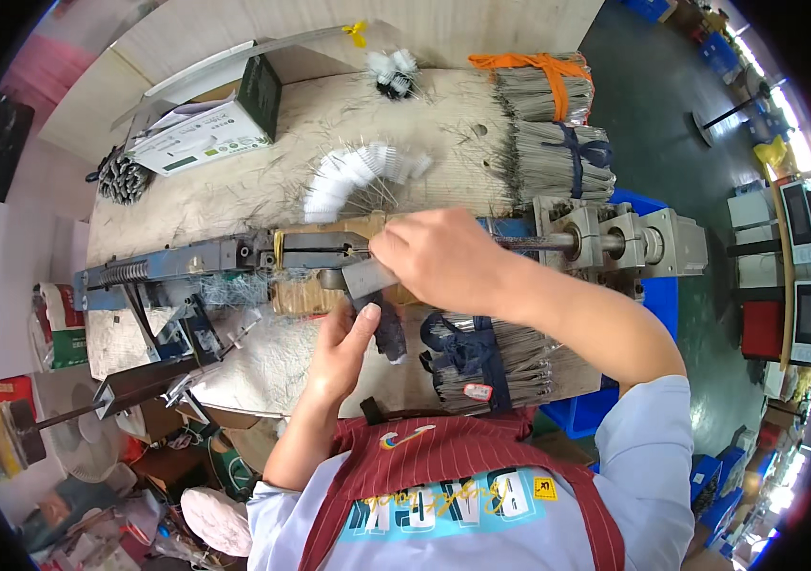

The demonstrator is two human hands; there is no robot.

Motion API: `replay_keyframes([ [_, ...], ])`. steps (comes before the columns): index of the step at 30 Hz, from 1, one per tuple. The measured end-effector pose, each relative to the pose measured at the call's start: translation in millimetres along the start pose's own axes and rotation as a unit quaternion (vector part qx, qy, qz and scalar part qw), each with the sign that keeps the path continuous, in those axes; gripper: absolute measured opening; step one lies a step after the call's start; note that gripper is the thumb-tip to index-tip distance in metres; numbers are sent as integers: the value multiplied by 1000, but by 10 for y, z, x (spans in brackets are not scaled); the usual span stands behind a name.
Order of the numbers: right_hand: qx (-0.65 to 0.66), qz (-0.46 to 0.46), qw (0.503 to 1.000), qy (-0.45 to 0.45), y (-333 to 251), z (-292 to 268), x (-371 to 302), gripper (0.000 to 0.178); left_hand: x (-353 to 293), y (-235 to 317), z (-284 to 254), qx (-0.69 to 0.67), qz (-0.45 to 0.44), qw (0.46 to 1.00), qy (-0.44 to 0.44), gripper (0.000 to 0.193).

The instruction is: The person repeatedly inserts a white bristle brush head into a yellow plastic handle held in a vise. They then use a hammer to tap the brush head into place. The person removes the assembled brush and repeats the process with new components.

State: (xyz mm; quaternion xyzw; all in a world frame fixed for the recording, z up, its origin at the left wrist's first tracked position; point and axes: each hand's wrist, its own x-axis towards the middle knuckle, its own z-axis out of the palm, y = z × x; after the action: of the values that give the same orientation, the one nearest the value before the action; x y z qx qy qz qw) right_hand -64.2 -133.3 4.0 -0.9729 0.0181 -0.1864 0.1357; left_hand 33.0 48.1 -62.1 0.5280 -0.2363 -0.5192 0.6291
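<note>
A long blue and grey metal bench machine [205, 257] runs across the table in front of me. My right hand [439, 252] is at its middle, fingertips pinched together by the jaw-like metal bars [329, 243]; whatever lies between them is hidden. Just below, my left hand [339, 347] has its thumb against the dark wrapped handle of a hammer-like tool [388, 335]. A grey metal block [367, 279] sits at the top of that handle, close under my right fingers. Beyond the machine lies a fan of white-bristled wire brushes [353, 179].
Tied bundles of wire, one with an orange band [543, 88], one with a blue band [572, 157], lie at the right. Another wire bundle [491, 362] lies near my body. An open carton [205, 133] stands back left. Blue crates [572, 414] stand beside the table.
</note>
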Motion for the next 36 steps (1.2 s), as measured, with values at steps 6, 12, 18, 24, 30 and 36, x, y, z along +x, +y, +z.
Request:
replay_keyframes([
  [6, 97, 81, 987, -99, 113, -38, 54, 10, -24, 12, 25, -24, -38, 999, 8, 32],
  [12, 331, 234, 876, -260, 258, -110, 281, 16, -58, 884, -592, 645, 23, 764, 1, 41],
  [18, 221, 192, 929, -225, 236, -73, 262, 19, -270, 1302, -392, 134, -249, 953, -109, 64],
  [24, 117, 141, 972, -148, 87, -108, 163, 19, -231, 364, 547, 53, -217, 974, 20, 25],
  [30, 73, 92, 975, -188, -496, 168, -361, 13, -217, -355, 314, 365, 93, 917, 131, 13],
  [36, 130, 100, 975, -149, -404, 330, -414, 30, -241, -295, 48, 472, -72, 876, 74, 50],
])
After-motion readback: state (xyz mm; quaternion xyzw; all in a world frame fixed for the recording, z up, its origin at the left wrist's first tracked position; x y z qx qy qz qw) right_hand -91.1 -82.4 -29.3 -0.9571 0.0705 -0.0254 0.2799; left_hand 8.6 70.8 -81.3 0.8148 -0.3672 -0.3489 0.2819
